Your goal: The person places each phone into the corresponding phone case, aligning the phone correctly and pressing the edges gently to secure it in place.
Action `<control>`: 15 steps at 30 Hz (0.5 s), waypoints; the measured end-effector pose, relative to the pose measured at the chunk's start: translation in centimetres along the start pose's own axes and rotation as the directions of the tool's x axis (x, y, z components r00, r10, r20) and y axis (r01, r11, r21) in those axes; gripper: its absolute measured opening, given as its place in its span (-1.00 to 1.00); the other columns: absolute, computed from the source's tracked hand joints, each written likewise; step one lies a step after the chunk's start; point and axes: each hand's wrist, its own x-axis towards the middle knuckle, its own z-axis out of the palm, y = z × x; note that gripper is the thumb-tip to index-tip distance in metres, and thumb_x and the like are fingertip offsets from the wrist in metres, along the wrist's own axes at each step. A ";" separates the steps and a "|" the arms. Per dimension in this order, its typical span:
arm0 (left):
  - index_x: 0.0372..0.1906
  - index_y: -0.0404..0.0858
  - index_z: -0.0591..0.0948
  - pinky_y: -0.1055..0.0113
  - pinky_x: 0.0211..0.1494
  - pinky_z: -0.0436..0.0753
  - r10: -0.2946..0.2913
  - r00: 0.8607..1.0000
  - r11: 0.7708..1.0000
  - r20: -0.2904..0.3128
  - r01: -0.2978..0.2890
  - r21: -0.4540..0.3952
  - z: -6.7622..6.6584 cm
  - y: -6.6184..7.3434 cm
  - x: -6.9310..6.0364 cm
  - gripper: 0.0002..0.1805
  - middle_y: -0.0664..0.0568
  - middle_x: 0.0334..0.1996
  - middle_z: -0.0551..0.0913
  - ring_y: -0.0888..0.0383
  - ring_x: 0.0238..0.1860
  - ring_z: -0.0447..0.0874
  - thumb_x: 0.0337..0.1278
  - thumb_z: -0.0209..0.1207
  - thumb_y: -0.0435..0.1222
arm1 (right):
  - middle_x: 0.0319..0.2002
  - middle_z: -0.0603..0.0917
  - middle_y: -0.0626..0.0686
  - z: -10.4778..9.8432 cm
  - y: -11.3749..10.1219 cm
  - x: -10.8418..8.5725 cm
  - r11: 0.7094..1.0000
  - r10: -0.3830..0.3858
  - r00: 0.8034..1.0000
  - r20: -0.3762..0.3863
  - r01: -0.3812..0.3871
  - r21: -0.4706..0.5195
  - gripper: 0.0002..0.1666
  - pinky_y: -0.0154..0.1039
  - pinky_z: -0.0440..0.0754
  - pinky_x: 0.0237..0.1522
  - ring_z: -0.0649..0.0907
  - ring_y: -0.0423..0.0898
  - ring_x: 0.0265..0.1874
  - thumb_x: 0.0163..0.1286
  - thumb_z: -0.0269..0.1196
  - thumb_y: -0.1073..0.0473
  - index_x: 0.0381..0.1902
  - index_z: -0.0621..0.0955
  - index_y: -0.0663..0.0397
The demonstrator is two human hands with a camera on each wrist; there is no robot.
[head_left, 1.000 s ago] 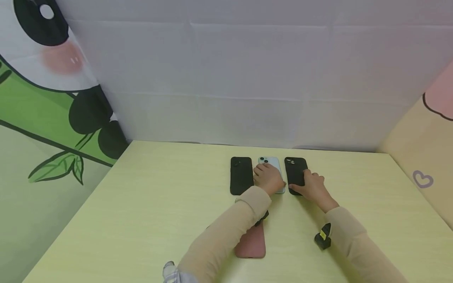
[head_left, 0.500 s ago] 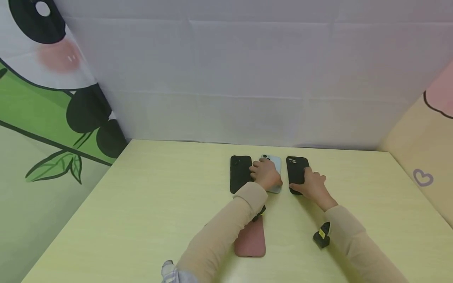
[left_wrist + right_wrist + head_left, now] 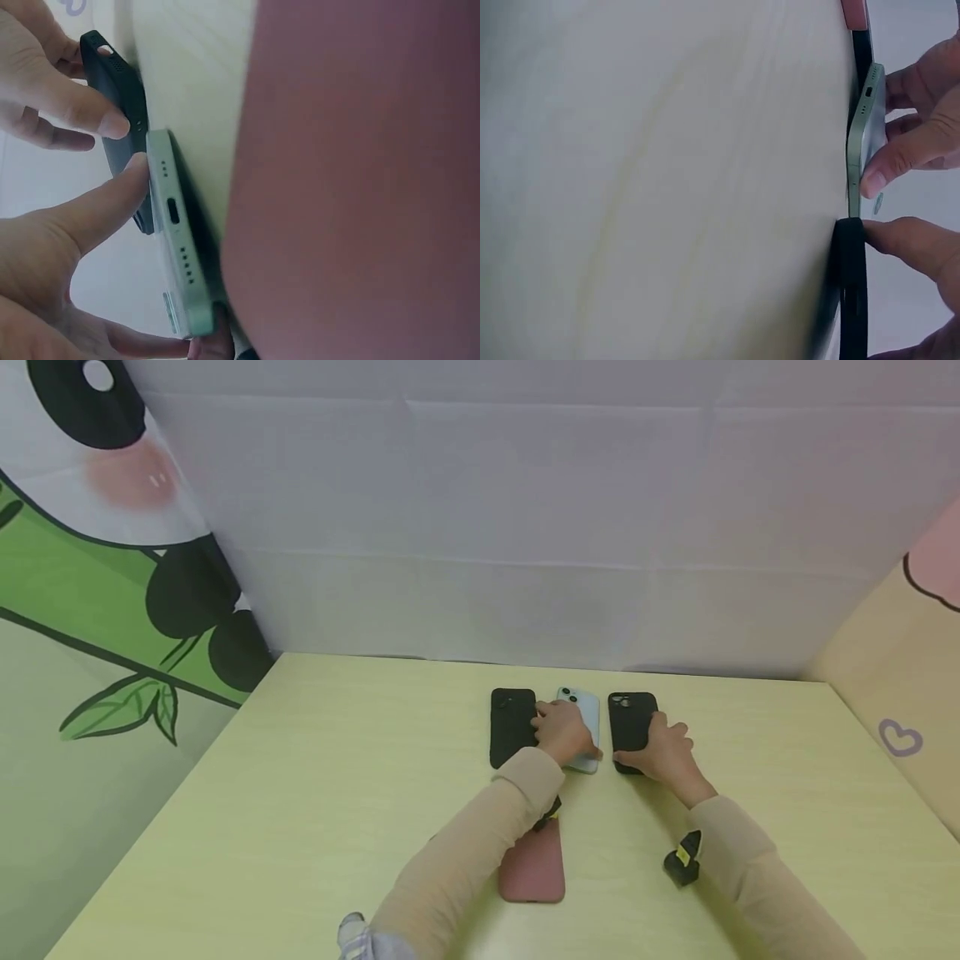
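Three phones lie side by side on the table: a black one (image 3: 512,727) at left, a light blue one (image 3: 591,714) in the middle and another black one (image 3: 630,720) at right. My left hand (image 3: 562,731) spans the light blue phone (image 3: 176,240), thumb on one edge and fingers at the other. The right black phone (image 3: 853,300) is gripped by my right hand (image 3: 666,753) between thumb and fingers across its lower half. Below my left forearm, a pink phone (image 3: 532,868) lies flat, its upper part hidden by the sleeve.
The pale yellow table (image 3: 337,777) meets a grey-white backdrop (image 3: 525,527) behind the phones. A printed cartoon sheet (image 3: 97,610) covers the left side. A black device (image 3: 682,860) is strapped at my right wrist.
My left hand and the light blue phone have shifted slightly, and the phone now sits a little farther from the left black one. My right hand keeps its grip, nearly still.
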 end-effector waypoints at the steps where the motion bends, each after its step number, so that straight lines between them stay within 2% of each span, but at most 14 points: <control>1: 0.19 -0.38 0.31 0.16 -0.03 0.54 0.004 1.000 1.000 -0.002 -0.004 -0.010 0.0 -0.1 0.0 0.04 -0.25 0.04 0.30 -0.11 0.01 0.36 -0.50 0.49 0.03 | 0.00 0.16 0.64 0.0 0.0 0.0 1.000 -0.005 1.000 0.000 0.005 0.006 0.09 0.27 0.38 -0.05 0.29 0.51 -0.02 0.08 0.31 -0.02 0.23 0.00 0.61; 3: 0.17 -0.39 0.32 0.18 -0.09 0.57 0.018 1.000 0.999 -0.003 -0.018 -0.031 -0.1 -0.4 0.0 0.02 -0.24 -0.01 0.32 -0.09 -0.04 0.39 -0.51 0.50 0.00 | -0.01 0.19 0.63 -0.1 0.1 0.0 1.000 -0.015 1.000 -0.004 0.015 0.012 0.09 0.25 0.39 -0.05 0.32 0.49 -0.03 0.07 0.33 -0.02 0.20 0.02 0.64; 6: 0.14 -0.39 0.35 0.16 -0.07 0.57 0.053 0.999 0.997 0.003 -0.053 -0.056 -0.4 -0.8 0.1 -0.04 -0.25 -0.01 0.36 -0.11 -0.01 0.40 -0.49 0.50 -0.05 | -0.04 0.28 0.64 -0.3 0.4 0.0 0.999 -0.038 0.999 -0.014 0.038 0.009 0.03 0.20 0.41 -0.05 0.38 0.46 -0.05 0.07 0.34 0.00 0.13 0.08 0.68; 10: 0.06 -0.35 0.45 0.18 -0.06 0.55 0.116 0.993 0.990 0.017 -0.114 -0.078 -0.9 -1.5 0.5 -0.22 -0.18 -0.08 0.51 -0.07 -0.05 0.50 -0.39 0.48 -0.11 | -0.05 0.37 0.62 -0.7 0.7 0.0 0.999 -0.041 0.999 -0.010 0.041 0.028 -0.07 0.13 0.46 -0.06 0.45 0.39 -0.07 0.12 0.30 0.05 0.09 0.12 0.69; 12: -0.02 -0.35 0.50 0.24 -0.15 0.57 0.148 0.989 0.984 0.012 -0.146 -0.099 -1.1 -1.8 0.7 -0.33 -0.13 -0.17 0.58 0.00 -0.16 0.56 -0.33 0.46 -0.15 | -0.03 0.37 0.61 -0.9 0.8 0.0 0.999 -0.024 1.000 0.000 0.024 0.045 -0.14 0.12 0.47 -0.04 0.45 0.37 -0.05 0.17 0.25 0.08 0.09 0.13 0.70; 15: -0.11 -0.38 0.53 0.34 -0.38 0.57 0.177 0.984 0.973 -0.008 -0.177 -0.149 -1.4 -2.4 0.9 -0.54 -0.11 -0.29 0.62 0.10 -0.36 0.57 -0.15 0.38 -0.24 | 0.02 0.35 0.61 -1.3 0.9 0.0 0.998 -0.001 1.000 0.007 0.000 0.070 -0.25 0.11 0.48 -0.02 0.44 0.39 0.00 0.27 0.12 0.14 0.11 0.15 0.72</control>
